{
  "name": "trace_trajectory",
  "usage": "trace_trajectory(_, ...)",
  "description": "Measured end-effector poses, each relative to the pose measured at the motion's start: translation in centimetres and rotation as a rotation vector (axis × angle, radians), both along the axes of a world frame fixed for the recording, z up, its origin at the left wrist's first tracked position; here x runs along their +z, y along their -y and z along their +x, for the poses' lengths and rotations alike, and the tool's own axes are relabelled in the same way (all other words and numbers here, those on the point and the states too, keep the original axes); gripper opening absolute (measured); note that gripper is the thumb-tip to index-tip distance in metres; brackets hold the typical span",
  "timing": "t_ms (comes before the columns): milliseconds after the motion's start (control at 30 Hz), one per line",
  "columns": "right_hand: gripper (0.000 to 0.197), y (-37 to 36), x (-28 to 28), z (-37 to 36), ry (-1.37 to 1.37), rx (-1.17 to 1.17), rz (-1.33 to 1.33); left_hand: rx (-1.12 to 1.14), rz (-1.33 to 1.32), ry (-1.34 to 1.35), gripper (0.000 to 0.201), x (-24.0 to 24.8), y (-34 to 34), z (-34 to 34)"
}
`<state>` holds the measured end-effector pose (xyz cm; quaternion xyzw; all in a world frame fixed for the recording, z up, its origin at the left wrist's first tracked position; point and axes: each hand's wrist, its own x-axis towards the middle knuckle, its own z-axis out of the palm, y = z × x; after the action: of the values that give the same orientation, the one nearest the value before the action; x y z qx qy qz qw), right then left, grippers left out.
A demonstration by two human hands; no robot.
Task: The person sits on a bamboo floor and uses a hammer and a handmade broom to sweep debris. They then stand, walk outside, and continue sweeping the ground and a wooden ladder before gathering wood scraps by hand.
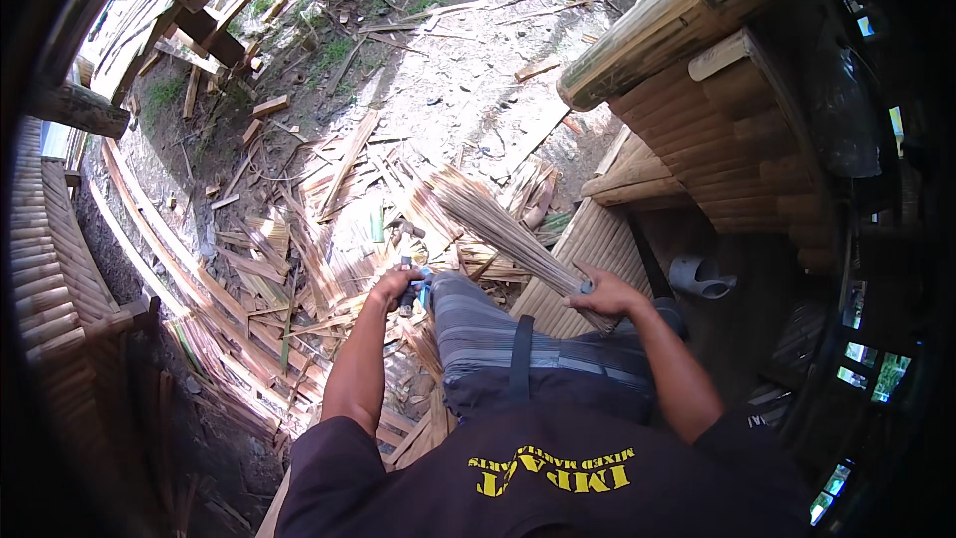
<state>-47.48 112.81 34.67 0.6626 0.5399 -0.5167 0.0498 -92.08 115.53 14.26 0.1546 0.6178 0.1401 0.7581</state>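
My right hand (pixel 609 295) is closed round the narrow end of a bundle of thin, dry sticks (pixel 498 226). Its loose far end fans out toward the upper left, over the litter of split wood. My left hand (pixel 395 285), beside my left knee, is closed with the fingers curled. A short greyish piece shows above and below that fist, but what it belongs to is hidden. Something small and blue (pixel 425 274) lies between the fist and my knee. My striped trousers (pixel 498 329) are under the bundle's near part.
Bamboo strips and offcuts (pixel 344 164) cover the ground ahead and to the left. Long curved slats (pixel 164 229) run along the left side. A slatted bamboo panel (pixel 583 254) stands at my right knee, with a thick bamboo pole (pixel 657 30) above and a grey pipe piece (pixel 700 279) beyond.
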Motion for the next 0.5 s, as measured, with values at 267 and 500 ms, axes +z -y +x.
trace_trajectory(267,0.103,-12.5,6.7,-17.1,-0.257,0.081,-0.023,-0.074,-0.086,-0.093,0.042,5.0,3.6,-9.0)
trace_trajectory(500,0.108,-22.6,3.7,-18.7,-0.148,0.021,-0.199,-0.137,0.169,-0.295,0.018,11.9,-1.7,-10.2)
